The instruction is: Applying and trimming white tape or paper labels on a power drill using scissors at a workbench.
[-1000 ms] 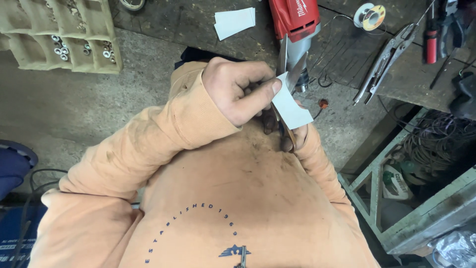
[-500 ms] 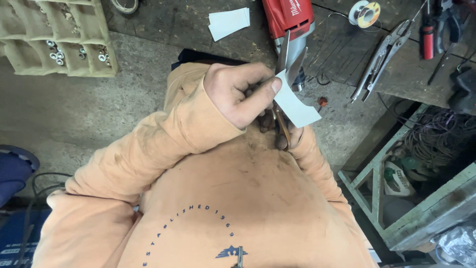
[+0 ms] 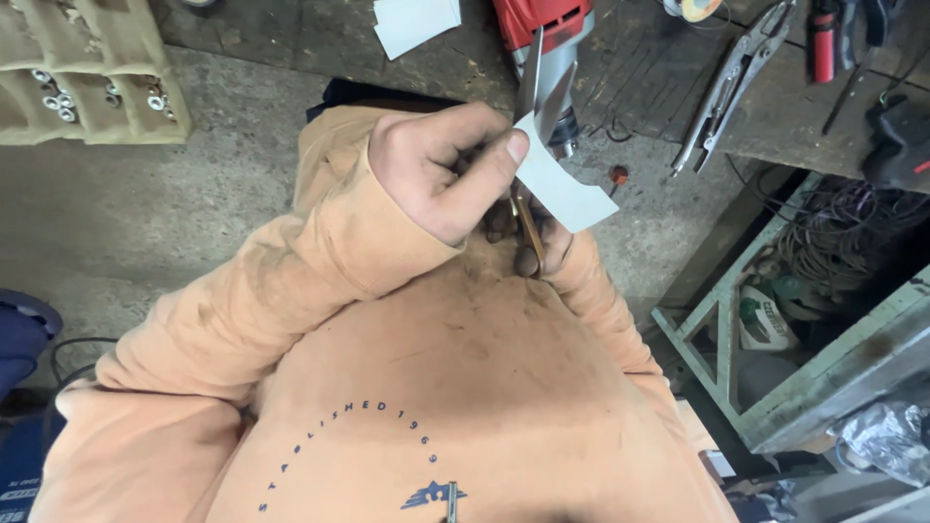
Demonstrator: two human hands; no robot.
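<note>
Our left hand [image 3: 441,169] pinches a bent white strip [image 3: 562,184] between thumb and forefinger, held at chest height just above the right hand [image 3: 531,237]. That one is mostly hidden; its fingers curl round a thin brass-coloured rod [image 3: 528,228], though we cannot tell how firmly. The thumb grip on the strip looks shallow, so it could slip and drop. Beyond, the red power tool [image 3: 542,39] and locking pliers [image 3: 727,82] lie on the tabletop [image 3: 639,68].
</note>
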